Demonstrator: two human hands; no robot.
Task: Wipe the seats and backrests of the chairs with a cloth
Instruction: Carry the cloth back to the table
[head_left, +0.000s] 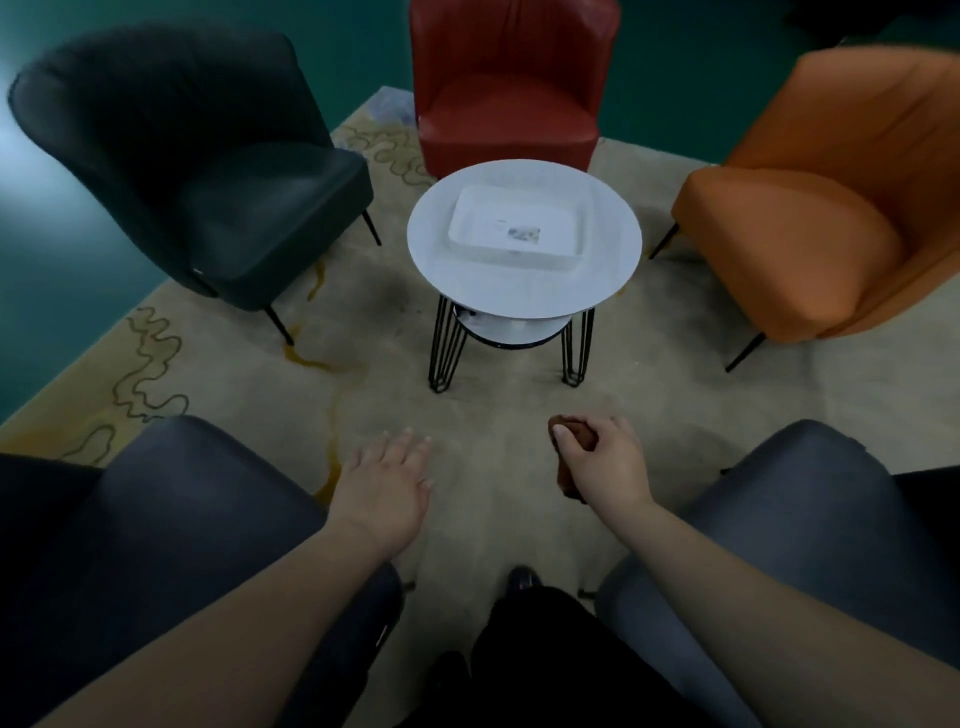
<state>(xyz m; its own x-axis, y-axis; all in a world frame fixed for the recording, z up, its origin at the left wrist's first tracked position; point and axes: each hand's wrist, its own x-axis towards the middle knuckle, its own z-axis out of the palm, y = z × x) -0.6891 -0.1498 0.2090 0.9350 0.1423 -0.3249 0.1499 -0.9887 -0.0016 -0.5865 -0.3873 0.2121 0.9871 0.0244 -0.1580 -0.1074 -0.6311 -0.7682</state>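
Under you lies a beige rug with wavy brown line patterns (363, 312), spread over a dark teal floor (62, 234). On the rug stands a round white desk on black wire legs (524, 291), and a white rectangular tray (519, 226) sits on its top. A lower round shelf (511, 330) shows beneath.

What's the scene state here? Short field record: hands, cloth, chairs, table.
left hand: open, fingers spread, holding nothing
right hand: grips the brown cloth, bunched up
cloth contact: touching no chair
far chairs: dark chair, red chair, orange chair
near chairs: grey chair left, grey chair right
round table: centre, carries a white tray
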